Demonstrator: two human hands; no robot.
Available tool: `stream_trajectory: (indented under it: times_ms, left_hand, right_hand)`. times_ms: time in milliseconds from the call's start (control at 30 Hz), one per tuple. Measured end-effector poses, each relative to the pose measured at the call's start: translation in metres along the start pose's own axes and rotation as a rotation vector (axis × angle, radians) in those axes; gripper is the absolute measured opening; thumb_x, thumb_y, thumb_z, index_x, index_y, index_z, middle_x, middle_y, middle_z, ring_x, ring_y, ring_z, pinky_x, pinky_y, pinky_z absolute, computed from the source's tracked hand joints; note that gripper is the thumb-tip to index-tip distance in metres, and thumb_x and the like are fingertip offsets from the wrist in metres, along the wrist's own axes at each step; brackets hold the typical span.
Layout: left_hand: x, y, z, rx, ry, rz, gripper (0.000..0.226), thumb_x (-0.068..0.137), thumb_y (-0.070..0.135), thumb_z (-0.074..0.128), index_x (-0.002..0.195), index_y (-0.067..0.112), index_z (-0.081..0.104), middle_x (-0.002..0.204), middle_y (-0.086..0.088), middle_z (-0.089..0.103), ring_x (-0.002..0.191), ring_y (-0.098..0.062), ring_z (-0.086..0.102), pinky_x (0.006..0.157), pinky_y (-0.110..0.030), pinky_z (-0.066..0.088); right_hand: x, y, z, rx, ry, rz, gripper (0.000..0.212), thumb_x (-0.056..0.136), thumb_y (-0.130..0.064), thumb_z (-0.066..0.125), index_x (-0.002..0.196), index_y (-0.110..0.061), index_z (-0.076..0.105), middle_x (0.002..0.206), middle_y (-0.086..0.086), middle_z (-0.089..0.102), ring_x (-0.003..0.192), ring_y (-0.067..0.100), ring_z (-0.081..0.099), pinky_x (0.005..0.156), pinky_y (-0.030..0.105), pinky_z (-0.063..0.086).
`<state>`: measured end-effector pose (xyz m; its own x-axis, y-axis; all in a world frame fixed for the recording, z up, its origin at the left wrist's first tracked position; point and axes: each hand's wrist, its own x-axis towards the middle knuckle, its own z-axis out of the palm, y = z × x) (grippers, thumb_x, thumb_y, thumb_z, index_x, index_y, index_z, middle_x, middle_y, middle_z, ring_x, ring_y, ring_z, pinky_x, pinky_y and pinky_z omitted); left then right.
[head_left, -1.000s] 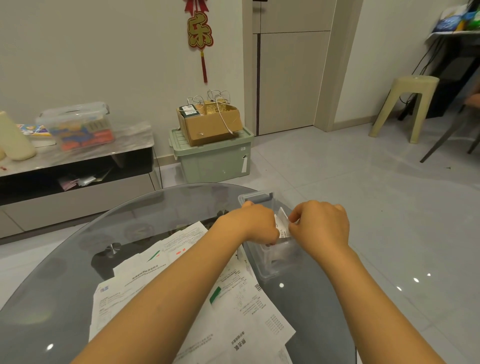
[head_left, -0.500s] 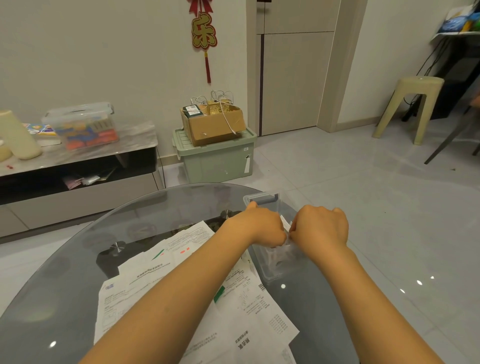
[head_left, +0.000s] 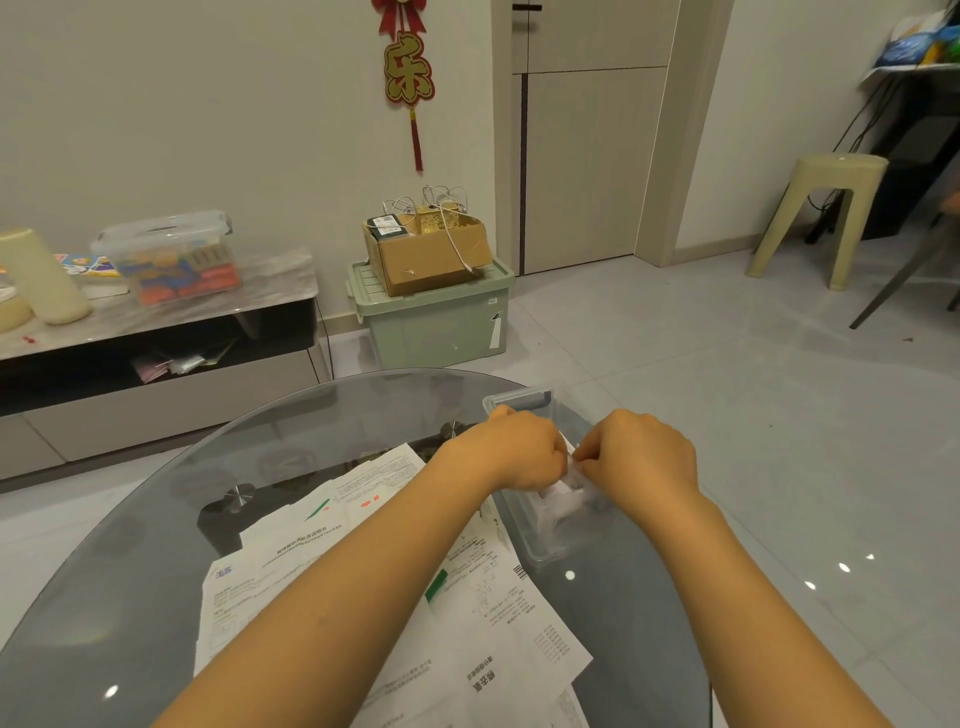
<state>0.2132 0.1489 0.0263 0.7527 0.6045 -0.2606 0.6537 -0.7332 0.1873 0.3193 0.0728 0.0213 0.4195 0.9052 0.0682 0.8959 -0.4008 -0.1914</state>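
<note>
Left hand (head_left: 519, 452) and right hand (head_left: 641, 457), fingers curled, both pinch one small white paper slip (head_left: 561, 496) over the clear plastic box (head_left: 519, 401), right side of the glass table (head_left: 311, 415). Printed sheets (head_left: 483, 623) lie just left.

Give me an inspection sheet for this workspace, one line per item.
Surface: round glass table, tinted, carrying papers and a box.
Job's things: small paper slip, blurred, held over the clear plastic box on the table's right side.
Clutter: printed sheets, overlapping, left of the box.
Grips: left hand and right hand both pinch the slip.
Cables: white cords in a cardboard box on a green bin.
Surroundings: low console, plastic stool, tiled floor.
</note>
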Motion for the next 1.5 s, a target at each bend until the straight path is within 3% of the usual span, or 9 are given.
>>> stream_trajectory:
  times_ms: [133, 233, 333, 634, 767, 867, 1067, 1267, 1500]
  left_hand:
    - [-0.009, 0.001, -0.004, -0.028, 0.078, 0.016, 0.041, 0.095, 0.017, 0.031, 0.118, 0.021, 0.065, 0.11, -0.005, 0.067, 0.115, -0.025, 0.043, 0.107, -0.033, 0.019]
    - [-0.015, 0.003, -0.005, -0.053, 0.115, 0.026, 0.042, 0.095, 0.015, 0.03, 0.117, 0.023, 0.065, 0.113, -0.001, 0.067, 0.116, -0.021, 0.044, 0.112, -0.033, 0.015]
    - [-0.025, 0.002, -0.001, -0.091, 0.205, 0.028, 0.043, 0.094, 0.011, 0.03, 0.112, 0.022, 0.067, 0.107, -0.002, 0.068, 0.107, -0.016, 0.054, 0.118, -0.038, 0.007]
    - [-0.102, 0.0, 0.016, -0.15, 0.388, -0.071, 0.036, 0.093, 0.013, 0.037, 0.108, 0.026, 0.067, 0.12, 0.006, 0.058, 0.118, -0.01, 0.046, 0.118, -0.035, 0.002]
    - [-0.143, 0.001, 0.031, -0.157, 0.375, -0.14, 0.035, 0.093, 0.015, 0.038, 0.112, 0.027, 0.065, 0.127, 0.008, 0.055, 0.124, -0.009, 0.041, 0.118, -0.035, 0.006]
    - [-0.172, -0.001, 0.046, -0.146, 0.327, -0.217, 0.035, 0.094, 0.018, 0.038, 0.116, 0.028, 0.064, 0.126, 0.007, 0.055, 0.118, -0.016, 0.044, 0.108, -0.031, 0.024]
    - [-0.203, -0.007, 0.07, -0.124, 0.193, -0.362, 0.033, 0.093, 0.025, 0.041, 0.118, 0.026, 0.062, 0.118, 0.005, 0.059, 0.104, -0.016, 0.054, 0.09, -0.029, 0.044]
    - [-0.203, -0.018, 0.091, -0.255, 0.12, -0.361, 0.036, 0.09, 0.023, 0.047, 0.123, 0.025, 0.06, 0.124, 0.009, 0.058, 0.115, -0.016, 0.053, 0.099, -0.032, 0.043]
    - [-0.196, -0.044, 0.106, -0.376, 0.096, -0.23, 0.055, 0.091, 0.036, 0.052, 0.143, 0.035, 0.035, 0.152, 0.019, 0.026, 0.14, -0.007, 0.022, 0.117, -0.029, 0.017]
  right_hand:
    - [-0.004, 0.004, -0.001, 0.067, 0.006, -0.026, 0.021, 0.082, -0.011, 0.055, 0.077, -0.03, 0.063, 0.062, -0.003, 0.047, 0.065, 0.023, 0.042, 0.047, 0.021, 0.025]
    - [-0.007, 0.006, -0.003, 0.146, 0.051, -0.046, 0.021, 0.088, -0.018, 0.055, 0.099, -0.028, 0.071, 0.092, 0.0, 0.069, 0.08, 0.024, 0.058, 0.06, 0.023, 0.039]
    - [-0.016, 0.006, -0.006, 0.268, 0.155, -0.082, 0.022, 0.091, -0.021, 0.054, 0.105, -0.025, 0.071, 0.102, -0.002, 0.071, 0.094, 0.021, 0.062, 0.073, 0.028, 0.048]
    - [-0.054, -0.012, -0.001, 0.42, 0.196, -0.314, 0.02, 0.091, -0.029, 0.056, 0.105, -0.029, 0.071, 0.098, -0.01, 0.069, 0.08, 0.003, 0.044, 0.069, 0.019, 0.036]
    - [-0.076, -0.025, 0.008, 0.393, 0.1, -0.453, 0.022, 0.091, -0.032, 0.056, 0.107, -0.03, 0.07, 0.101, -0.013, 0.068, 0.082, -0.001, 0.041, 0.073, 0.017, 0.04]
    - [-0.089, -0.031, 0.019, 0.344, 0.017, -0.529, 0.022, 0.091, -0.035, 0.055, 0.109, -0.031, 0.068, 0.101, -0.017, 0.066, 0.082, -0.003, 0.039, 0.068, 0.013, 0.034]
    - [-0.101, -0.039, 0.028, 0.329, -0.129, -0.612, 0.022, 0.088, -0.038, 0.059, 0.108, -0.033, 0.068, 0.099, -0.017, 0.065, 0.087, 0.001, 0.052, 0.082, 0.025, 0.048]
    - [-0.099, -0.042, 0.041, 0.244, -0.269, -0.695, 0.026, 0.085, -0.044, 0.061, 0.11, -0.038, 0.066, 0.111, -0.014, 0.062, 0.103, 0.003, 0.053, 0.088, 0.023, 0.044]
    - [-0.096, -0.046, 0.044, 0.206, -0.485, -0.788, 0.053, 0.069, -0.051, 0.074, 0.119, -0.041, 0.058, 0.126, -0.02, 0.052, 0.116, 0.001, 0.04, 0.1, 0.025, 0.037]
